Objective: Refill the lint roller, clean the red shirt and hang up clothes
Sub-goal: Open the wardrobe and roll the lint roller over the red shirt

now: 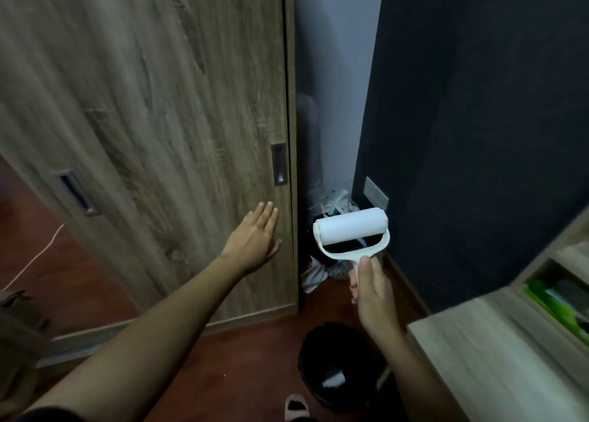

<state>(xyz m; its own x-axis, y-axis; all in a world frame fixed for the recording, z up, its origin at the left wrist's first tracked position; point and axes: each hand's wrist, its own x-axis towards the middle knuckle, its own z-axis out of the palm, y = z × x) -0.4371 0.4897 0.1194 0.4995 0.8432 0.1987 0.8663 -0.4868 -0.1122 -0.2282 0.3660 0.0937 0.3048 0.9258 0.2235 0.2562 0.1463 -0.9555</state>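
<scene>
My right hand (pixel 371 289) grips the handle of a white lint roller (pixel 350 227), held upright with a clean white roll on top. My left hand (pixel 256 235) reaches forward with straight fingers toward the wooden sliding wardrobe door (pixel 153 118), just below its recessed metal handle (pixel 279 164). Whether the fingers touch the door I cannot tell. No red shirt is in view.
A second recessed handle (pixel 78 193) sits on the left door. A pile of clothes and bags (pixel 331 204) fills the corner gap by the dark wall (pixel 478 118). A black bin (pixel 338 366) stands on the red-brown floor. A light wooden desk (pixel 497 358) is at right.
</scene>
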